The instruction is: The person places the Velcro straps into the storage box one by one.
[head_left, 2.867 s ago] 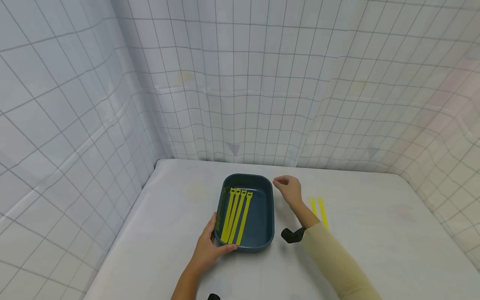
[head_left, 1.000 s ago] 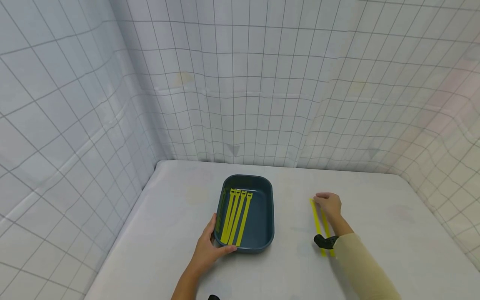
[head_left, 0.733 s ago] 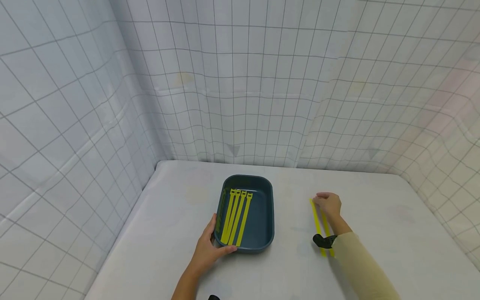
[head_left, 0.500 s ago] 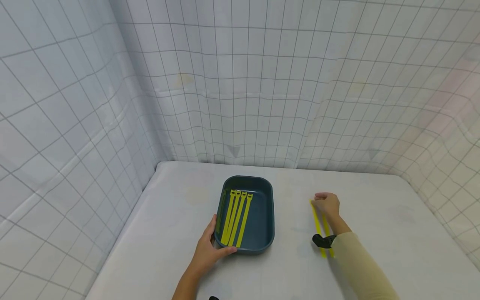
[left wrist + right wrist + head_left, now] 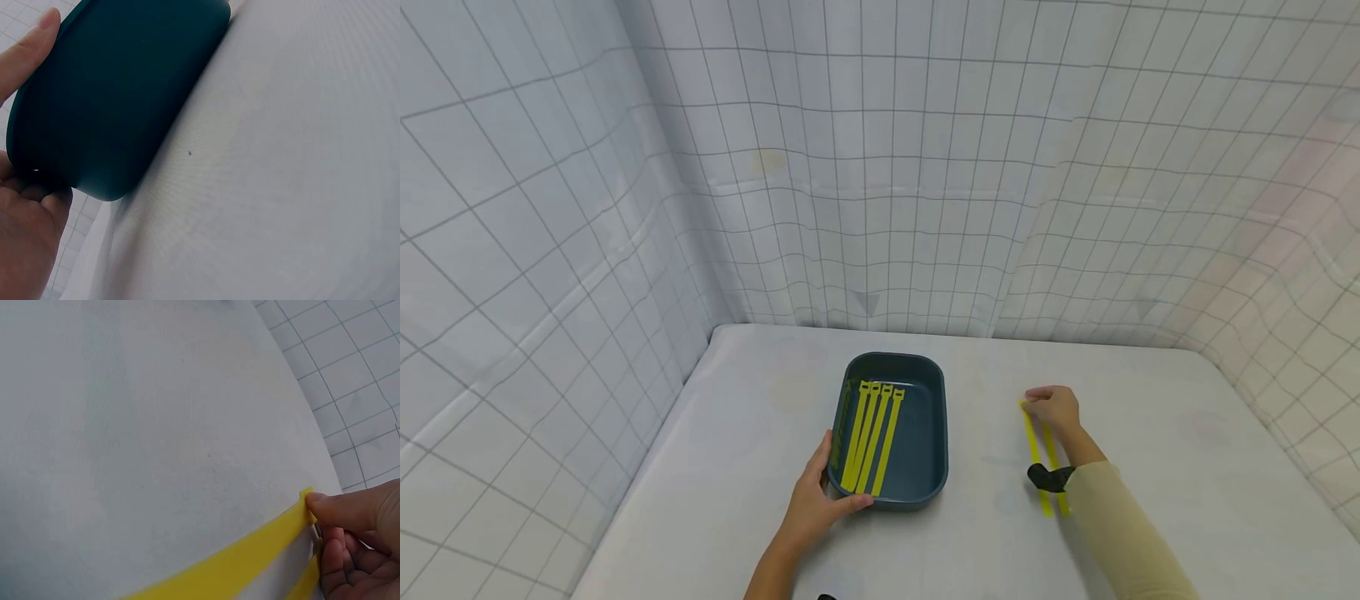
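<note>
My left hand [image 5: 811,504] grips the near left corner of a dark teal tray [image 5: 920,450], thumb over the near rim and fingers along the left wall. Inside the tray several yellow cable straps [image 5: 871,437] with slotted heads lie side by side. To the right, my right hand [image 5: 1058,410] pinches the far end of another yellow cable strap [image 5: 1032,442] at the table. The right wrist view shows the thumb on the end of this strap [image 5: 237,562], with the fingers curled below. A second loose strap [image 5: 1051,450] runs beside it, partly hidden by the hand and wrist.
A white cloth covers the table [image 5: 760,400]. White gridded curtains [image 5: 880,192] hang behind and along both sides. A black wrist camera [image 5: 1048,477] on the right wrist sits over the two loose straps.
My right hand has moved from beside the tray's far right corner to the loose straps and now pinches one. Over the last second it has barely shifted. The left hand stays on the tray.
</note>
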`<state>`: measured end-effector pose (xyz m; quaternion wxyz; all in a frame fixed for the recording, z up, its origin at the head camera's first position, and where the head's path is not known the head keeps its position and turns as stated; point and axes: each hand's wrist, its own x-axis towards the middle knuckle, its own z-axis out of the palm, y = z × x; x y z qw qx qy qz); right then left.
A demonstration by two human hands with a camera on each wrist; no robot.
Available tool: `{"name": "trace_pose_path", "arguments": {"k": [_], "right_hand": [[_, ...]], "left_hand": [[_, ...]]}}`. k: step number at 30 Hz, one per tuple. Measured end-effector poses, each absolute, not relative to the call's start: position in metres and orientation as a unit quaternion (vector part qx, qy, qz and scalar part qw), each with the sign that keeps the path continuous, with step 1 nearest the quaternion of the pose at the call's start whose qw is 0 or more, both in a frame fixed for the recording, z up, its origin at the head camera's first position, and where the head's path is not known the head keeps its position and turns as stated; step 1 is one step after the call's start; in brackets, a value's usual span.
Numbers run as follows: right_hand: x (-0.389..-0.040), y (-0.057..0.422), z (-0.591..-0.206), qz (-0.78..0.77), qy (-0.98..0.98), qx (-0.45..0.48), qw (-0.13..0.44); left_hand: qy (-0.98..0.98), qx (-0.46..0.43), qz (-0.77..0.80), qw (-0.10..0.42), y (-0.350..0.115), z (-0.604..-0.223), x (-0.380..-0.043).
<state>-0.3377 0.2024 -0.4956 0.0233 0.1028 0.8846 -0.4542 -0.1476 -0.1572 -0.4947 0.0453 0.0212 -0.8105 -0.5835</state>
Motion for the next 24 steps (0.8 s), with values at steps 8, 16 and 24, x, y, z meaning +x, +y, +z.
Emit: {"name": "trace_pose_path", "arguments": {"k": [8,16,24], "right_hand": [[-0.3373,0.2060,-0.4935,-0.437,0.896,0.076,0.035],[-0.3363,0.2070,-0.4939,-0.416,0.905,0.071,0.040],[-0.3343,0.2056,-0.4942,-0.421,0.903,0.076,0.031]], "left_hand": [[-0.809,0.022,-0.586,0.040,-0.1574,-0.4966,-0.1478],[-0.806,0.018,-0.590,0.040,-0.1576,-0.4973,-0.1478],[-0.806,0.019,-0.591,0.036,-0.1580,-0.4970,-0.1488]]}}
